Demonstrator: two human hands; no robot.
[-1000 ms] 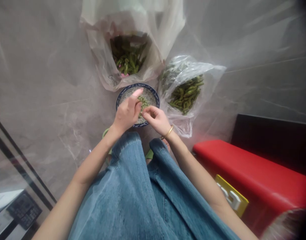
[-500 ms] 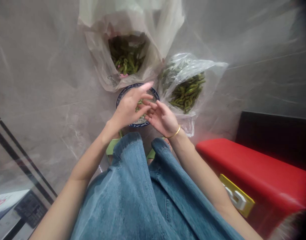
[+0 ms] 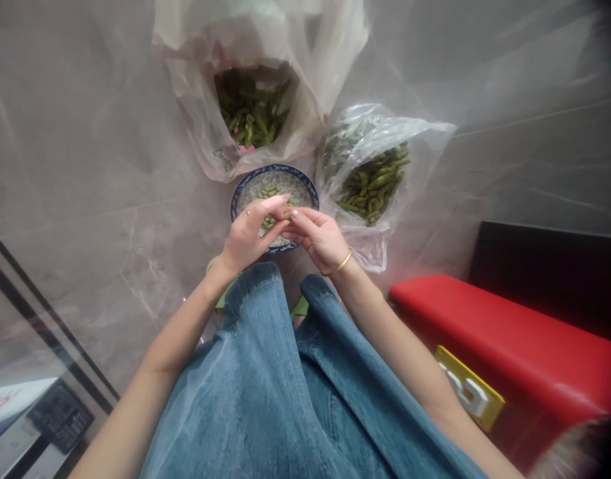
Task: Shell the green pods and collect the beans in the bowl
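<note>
My left hand [image 3: 248,231] and my right hand [image 3: 321,239] meet at the fingertips above the near side of a round bowl [image 3: 234,198] with a blue patterned rim. A small green bean pod [image 3: 287,215] shows between them, its ends partly hidden by the fingers. My right thumb presses on it, and the curled left fingers meet it from the other side. Shelled green beans [image 3: 270,191] lie in the bowl below, partly covered by my hands.
A whitish plastic bag [image 3: 195,126] of green pods stands behind the bowl. To its right is a clear bag [image 3: 369,126] with more pods [image 3: 377,183]. A red box-like seat [image 3: 509,326] with a yellow plate [image 3: 472,389] is at right, on the grey floor [image 3: 86,166].
My fingers were spread and apart from any clear object. Both hands have now come together, fingers curled around the small green pod, and more of the bowl shows.
</note>
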